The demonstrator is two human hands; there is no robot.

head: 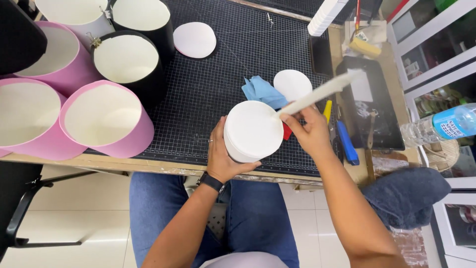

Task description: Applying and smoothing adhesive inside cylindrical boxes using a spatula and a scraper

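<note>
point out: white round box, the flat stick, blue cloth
white round box (252,130), head view, flat top face
flat stick (322,92), head view, mid-length of blade
blue cloth (263,91), head view, middle of the folds

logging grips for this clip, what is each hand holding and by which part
The left hand grips the white round box by its side wall. The right hand holds a white flat stick by its lower end, its tip on the box top.

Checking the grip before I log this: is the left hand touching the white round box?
Touching. The head view shows the left hand wrapped around the side of the white round box, fingers pressed against its wall.
</note>
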